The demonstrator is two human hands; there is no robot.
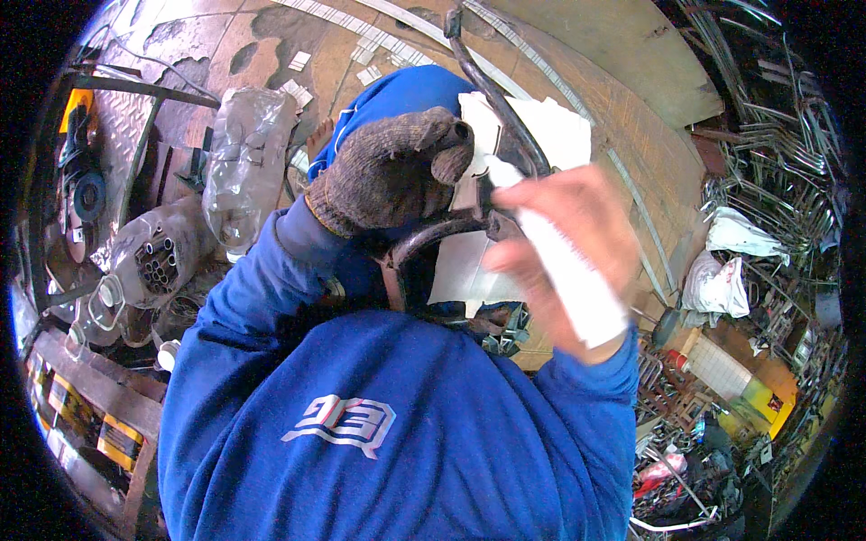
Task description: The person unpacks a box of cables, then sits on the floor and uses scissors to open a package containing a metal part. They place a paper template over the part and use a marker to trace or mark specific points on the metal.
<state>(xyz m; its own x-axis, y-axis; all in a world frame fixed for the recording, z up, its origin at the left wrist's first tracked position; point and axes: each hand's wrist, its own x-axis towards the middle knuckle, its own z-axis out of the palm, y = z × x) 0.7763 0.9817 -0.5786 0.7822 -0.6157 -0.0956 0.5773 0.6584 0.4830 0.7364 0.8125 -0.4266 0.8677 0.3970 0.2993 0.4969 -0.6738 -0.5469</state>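
My left hand [383, 171], in a dark grey knitted glove, is closed around a dark metal tube [462, 132] whose round open end shows by the thumb. My bare right hand [586, 239] is smeared by motion and wraps a long white bottle [577, 279] with a tapered tip. That tip points up and left, towards a black bent tube frame [510, 113]. The frame's curved members meet near a bracket [487, 212] between my hands. White sheets [555, 131] lie beneath the frame.
On the left, plastic jugs [248, 171] stand beside a cut jug holding several short tubes [158, 257] and an angle grinder [86, 194]. Metal rods and parts [776, 180] pile up on the right, near white bags [717, 288]. Pale strips [577, 104] cross the floor ahead.
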